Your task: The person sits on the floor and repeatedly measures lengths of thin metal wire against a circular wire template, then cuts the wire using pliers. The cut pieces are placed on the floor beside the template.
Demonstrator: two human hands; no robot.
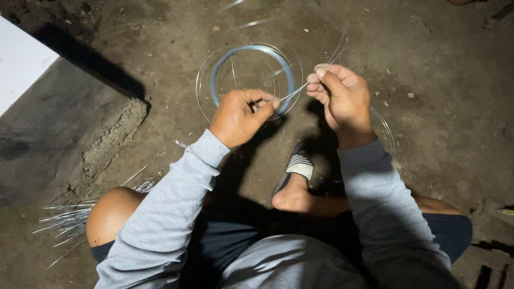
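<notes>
Place: on a dirt floor, dimly lit from above, seen from the head looking straight down.

Left hand (238, 115): curled into a loose fist, thumb and forefinger pressed together on a thin wire strand (293, 94) just over the near rim of the coil.

Right hand (342, 96): fingers bunched, thumb and fingertips pinching the same strand at its far end, slightly higher in the picture than the left hand.

Wire strand: pulled in a short straight line between the two hands; past the right pinch, fine loose ends rising up and away toward the top of the frame.

Wire coil (251, 77): a round bundle of shiny silver wire lying flat on the ground, right under and just beyond the left hand; a few looser loops spreading wider around it.

Stray loop (386, 126): a single arc of wire on the ground just beside the right wrist.

Cut wire pieces (69, 219): a fan of short straight lengths on the ground at lower left, next to the bare left knee.

Sleeves: both arms in grey long sleeves, cuffs at the wrists.

Foot and sandal (299, 166): a bare foot in a black slide with white stripes, set between the two forearms, below the coil.

White slab (19, 67): pale flat edge at upper left, above a sloped grey surface with a crumbled border.
</notes>
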